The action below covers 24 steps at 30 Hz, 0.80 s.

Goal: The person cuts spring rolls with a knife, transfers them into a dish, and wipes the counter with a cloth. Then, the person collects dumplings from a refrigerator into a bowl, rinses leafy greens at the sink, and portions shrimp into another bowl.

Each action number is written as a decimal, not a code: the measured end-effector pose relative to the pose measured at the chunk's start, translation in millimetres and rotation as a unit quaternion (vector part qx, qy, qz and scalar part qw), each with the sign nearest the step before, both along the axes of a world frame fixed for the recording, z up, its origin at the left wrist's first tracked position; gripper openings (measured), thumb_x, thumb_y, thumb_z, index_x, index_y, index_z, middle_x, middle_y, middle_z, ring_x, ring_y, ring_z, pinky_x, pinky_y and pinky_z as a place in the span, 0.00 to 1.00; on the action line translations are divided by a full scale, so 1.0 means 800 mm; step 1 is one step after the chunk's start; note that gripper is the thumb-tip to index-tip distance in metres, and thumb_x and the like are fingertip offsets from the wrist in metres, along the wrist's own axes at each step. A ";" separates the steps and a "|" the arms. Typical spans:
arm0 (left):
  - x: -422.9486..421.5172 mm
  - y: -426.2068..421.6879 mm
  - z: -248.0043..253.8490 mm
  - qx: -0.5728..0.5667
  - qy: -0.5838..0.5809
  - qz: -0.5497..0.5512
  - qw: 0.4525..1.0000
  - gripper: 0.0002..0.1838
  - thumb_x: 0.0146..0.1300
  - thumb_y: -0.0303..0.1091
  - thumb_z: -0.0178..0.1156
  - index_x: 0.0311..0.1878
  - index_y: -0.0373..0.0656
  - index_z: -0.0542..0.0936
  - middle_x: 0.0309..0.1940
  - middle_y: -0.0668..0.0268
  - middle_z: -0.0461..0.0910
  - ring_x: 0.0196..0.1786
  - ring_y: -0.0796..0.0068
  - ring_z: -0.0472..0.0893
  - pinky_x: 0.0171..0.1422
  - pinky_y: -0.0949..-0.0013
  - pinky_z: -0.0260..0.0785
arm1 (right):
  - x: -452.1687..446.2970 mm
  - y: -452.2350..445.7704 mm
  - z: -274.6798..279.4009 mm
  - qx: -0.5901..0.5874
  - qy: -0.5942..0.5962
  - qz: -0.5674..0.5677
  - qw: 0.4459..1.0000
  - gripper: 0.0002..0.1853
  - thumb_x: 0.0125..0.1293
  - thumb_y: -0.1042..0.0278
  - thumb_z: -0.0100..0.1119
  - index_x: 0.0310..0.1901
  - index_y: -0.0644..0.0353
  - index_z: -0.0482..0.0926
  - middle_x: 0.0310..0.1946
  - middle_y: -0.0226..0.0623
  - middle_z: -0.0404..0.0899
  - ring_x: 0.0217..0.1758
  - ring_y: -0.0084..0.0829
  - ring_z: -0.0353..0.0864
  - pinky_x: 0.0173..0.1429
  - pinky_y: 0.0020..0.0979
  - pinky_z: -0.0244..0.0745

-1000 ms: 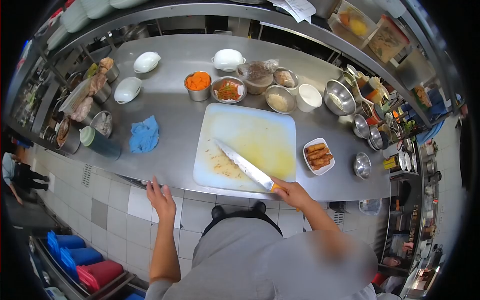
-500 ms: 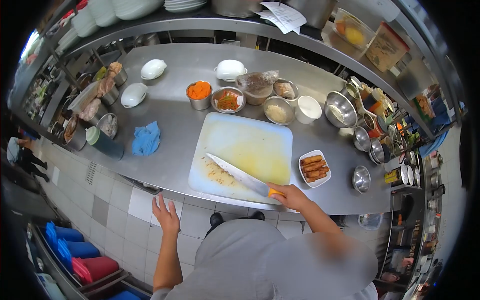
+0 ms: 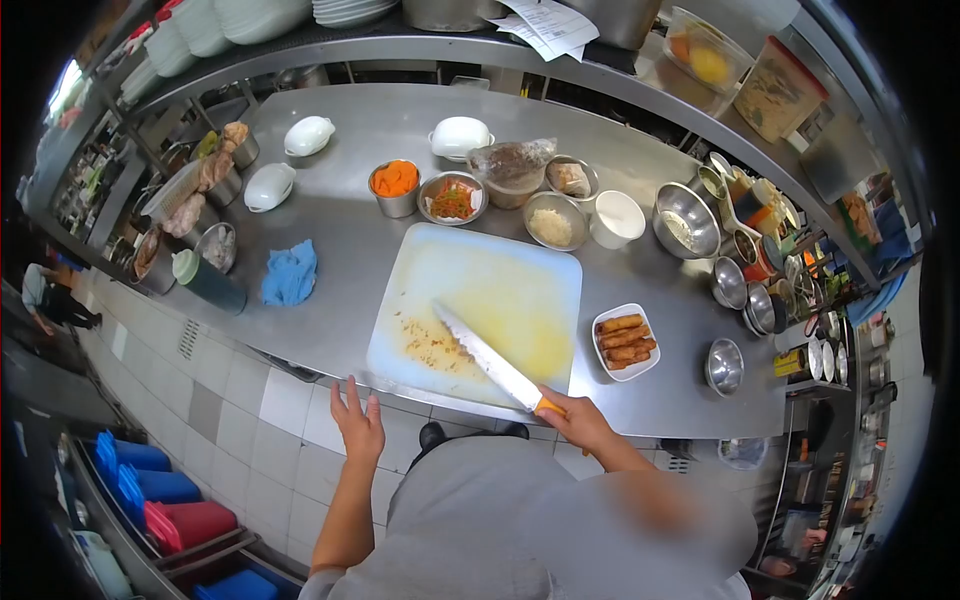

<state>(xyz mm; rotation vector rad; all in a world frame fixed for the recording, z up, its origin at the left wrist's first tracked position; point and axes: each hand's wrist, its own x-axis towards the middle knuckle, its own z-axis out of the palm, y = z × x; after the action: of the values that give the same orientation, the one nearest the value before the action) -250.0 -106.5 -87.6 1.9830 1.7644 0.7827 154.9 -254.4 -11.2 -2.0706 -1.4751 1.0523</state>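
My right hand (image 3: 583,420) is closed round the orange handle of a large kitchen knife (image 3: 490,360), whose blade points up and left over the cutting board (image 3: 490,280). Brown crumbs (image 3: 432,343) are scattered on the board's lower left part, left of the blade. Off the table's front edge, near the board's lower left corner, my left hand (image 3: 359,425) is held with fingers apart and nothing in it. Right of the board stands a square white dish (image 3: 631,373) of fried rolls (image 3: 624,340).
Behind the board are a tin of orange pieces (image 3: 395,180), a bowl of shredded vegetables (image 3: 453,197) and a white tub (image 3: 618,219). A blue cloth (image 3: 290,273) and a squeeze bottle (image 3: 210,281) lie leftward. Metal bowls (image 3: 724,366) stand at right. A person (image 3: 60,300) is far left.
The knife has shifted right across the board and its blade is steeper, leaving more crumbs uncovered. My left hand has moved right and slightly up, nearer the table edge.
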 end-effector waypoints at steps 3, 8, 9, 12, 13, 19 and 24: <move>0.001 0.002 0.009 -0.006 -0.007 -0.001 1.000 0.33 0.81 0.49 0.54 0.81 0.41 0.63 0.81 0.36 0.51 0.82 0.34 0.54 0.83 0.40 0.52 | 0.033 0.014 -0.009 0.034 -0.045 0.051 0.997 0.28 0.74 0.50 0.67 0.74 0.37 0.77 0.47 0.48 0.90 0.47 0.42 0.90 0.56 0.36 0.81; -0.005 0.007 0.010 -0.001 -0.005 -0.008 1.000 0.34 0.81 0.50 0.54 0.81 0.41 0.63 0.81 0.35 0.51 0.82 0.33 0.54 0.83 0.40 0.51 | 0.068 0.081 0.009 -0.042 0.014 -0.112 0.993 0.27 0.77 0.55 0.65 0.75 0.38 0.76 0.36 0.36 0.87 0.28 0.24 0.81 0.38 0.32 0.81; -0.003 0.007 0.009 0.000 -0.004 -0.006 1.000 0.34 0.81 0.50 0.54 0.81 0.41 0.63 0.81 0.35 0.51 0.82 0.33 0.54 0.83 0.40 0.51 | 0.060 0.097 0.019 -0.047 0.034 -0.104 0.993 0.27 0.76 0.53 0.64 0.74 0.38 0.76 0.40 0.42 0.89 0.35 0.32 0.86 0.45 0.36 0.82; 0.007 0.003 0.006 -0.002 -0.002 -0.013 1.000 0.34 0.81 0.51 0.54 0.81 0.41 0.63 0.80 0.35 0.51 0.81 0.33 0.54 0.83 0.40 0.51 | 0.041 0.115 0.013 -0.016 0.041 -0.016 0.999 0.26 0.77 0.54 0.64 0.75 0.39 0.76 0.41 0.42 0.89 0.34 0.34 0.86 0.44 0.37 0.82; 0.010 0.003 0.005 -0.001 0.000 -0.017 1.000 0.34 0.81 0.50 0.54 0.81 0.41 0.63 0.80 0.34 0.51 0.81 0.32 0.54 0.83 0.40 0.51 | 0.039 0.122 0.008 0.021 0.027 0.067 0.997 0.26 0.77 0.57 0.63 0.75 0.38 0.76 0.37 0.36 0.87 0.28 0.27 0.81 0.37 0.33 0.81; 0.014 0.008 0.006 0.008 -0.006 -0.022 1.000 0.36 0.79 0.50 0.57 0.81 0.40 0.63 0.80 0.34 0.52 0.81 0.33 0.54 0.82 0.39 0.51 | 0.041 0.088 0.040 0.029 -0.080 0.174 0.981 0.27 0.72 0.55 0.67 0.72 0.35 0.79 0.50 0.41 0.90 0.49 0.46 0.89 0.58 0.40 0.81; 0.058 0.050 0.037 0.032 0.025 -0.067 0.997 0.39 0.75 0.52 0.61 0.80 0.38 0.64 0.82 0.39 0.52 0.83 0.35 0.52 0.80 0.31 0.50 | 0.051 0.019 0.001 0.096 -0.021 0.033 0.995 0.27 0.74 0.58 0.67 0.74 0.43 0.77 0.42 0.39 0.89 0.41 0.36 0.87 0.50 0.36 0.81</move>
<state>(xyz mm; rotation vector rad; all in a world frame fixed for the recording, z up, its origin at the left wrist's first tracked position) -203.4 -66.7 -58.2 2.1549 1.6325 0.7614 196.0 -239.5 -10.6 -1.9325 -1.6081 0.8575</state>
